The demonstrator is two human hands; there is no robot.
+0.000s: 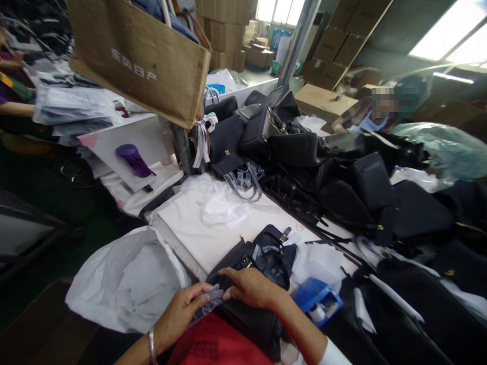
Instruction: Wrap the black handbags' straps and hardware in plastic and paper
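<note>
A black handbag point(249, 317) lies on the near edge of the table against my body, its gold clasp and dark straps on top. My left hand point(186, 304) is closed on a strip of clear plastic point(208, 308) at the bag's left edge. Bent over the same edge, my right hand point(247, 286) grips the bag between thumb and fingers, the thumb close to the plastic. Just right of the bag sit a blue box point(317, 300) with a small white roll inside and some white paper sheets point(317, 263).
Black bags point(365, 192) are heaped along the right and back. White tissue point(224, 203) lies on the pale tabletop point(190, 228). A white sack point(125, 279) of wrapping stands at left. A tan tote point(140, 56) hangs overhead. Another person point(384, 109) is behind the heap.
</note>
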